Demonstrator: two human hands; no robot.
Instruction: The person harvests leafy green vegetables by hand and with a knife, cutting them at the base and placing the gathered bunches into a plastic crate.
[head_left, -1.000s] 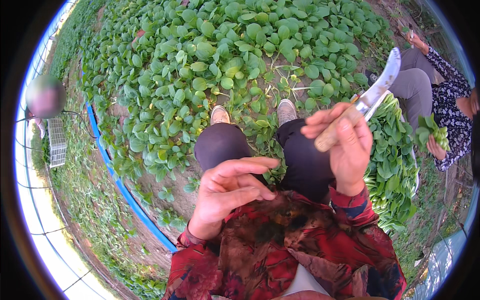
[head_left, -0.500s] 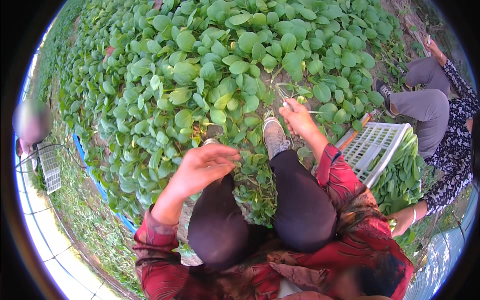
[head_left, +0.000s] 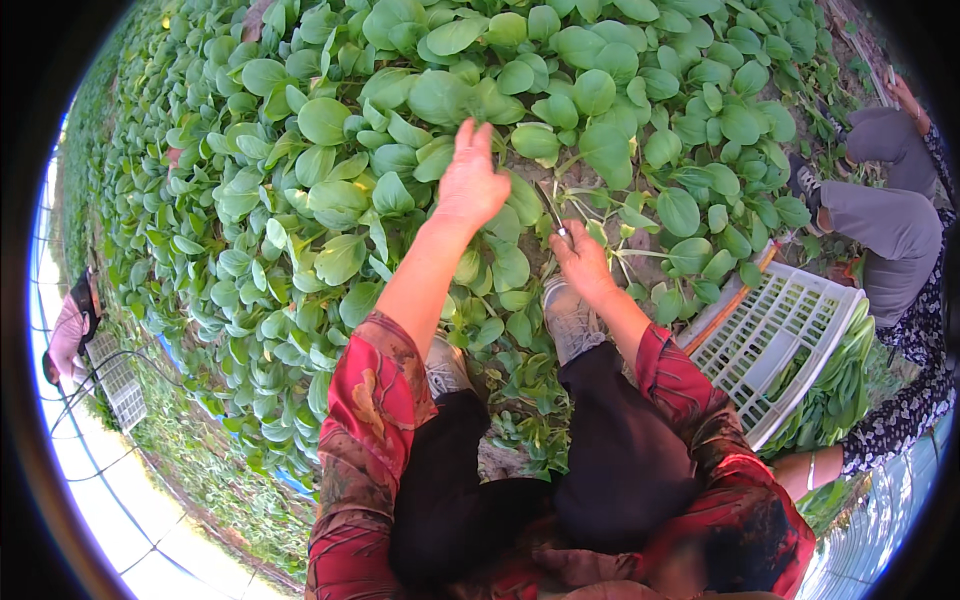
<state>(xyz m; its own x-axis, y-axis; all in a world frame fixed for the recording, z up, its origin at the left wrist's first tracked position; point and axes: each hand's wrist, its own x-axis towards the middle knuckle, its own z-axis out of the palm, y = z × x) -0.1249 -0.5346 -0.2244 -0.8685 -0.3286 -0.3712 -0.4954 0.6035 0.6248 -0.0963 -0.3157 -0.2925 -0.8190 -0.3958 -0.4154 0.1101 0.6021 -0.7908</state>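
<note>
My left hand (head_left: 472, 185) is stretched forward into the leafy greens (head_left: 340, 205), its fingers straight and their tips against a broad leaf. No stem or leaf shows in its palm. In my right hand (head_left: 583, 262) is a small knife (head_left: 549, 207), gripped by the handle, the thin blade pointing forward and slightly left. That blade lies just above a patch of bare soil with pale cut-looking stems, to the right of my left hand. My shoes stand among low greens just below both hands.
A white slatted crate (head_left: 792, 375) stands tilted to my right, with picked greens (head_left: 840, 385) beside and under it. Close by sits a co-worker in grey trousers (head_left: 880, 215) and a patterned sleeve. Far left, another person (head_left: 70, 330) is near a second crate (head_left: 122, 385).
My left hand has swung forward and right from above my knee into the leaves. The right hand has shifted slightly down in the picture, and the knife blade now shows. The view has moved too.
</note>
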